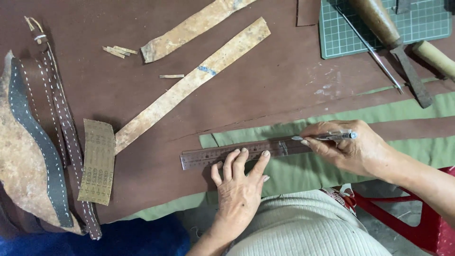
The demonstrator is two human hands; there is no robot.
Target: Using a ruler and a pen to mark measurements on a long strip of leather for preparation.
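My left hand (238, 182) presses its spread fingertips onto a metal ruler (208, 157) that lies across a brown leather strip (277, 147) over green cloth. My right hand (348, 147) grips a silver pen-like marking tool (332, 136), its tip touching the leather at the ruler's far edge. A large brown leather sheet (265, 85) covers the table under both hands.
Two long tan leather strips (199, 78) lie at upper centre. Stitched leather pieces (42, 142) and a sandpaper piece (97, 161) sit left. A green cutting mat (417, 23) with wooden-handled tools (393, 42) is upper right. A red stool (417, 213) stands lower right.
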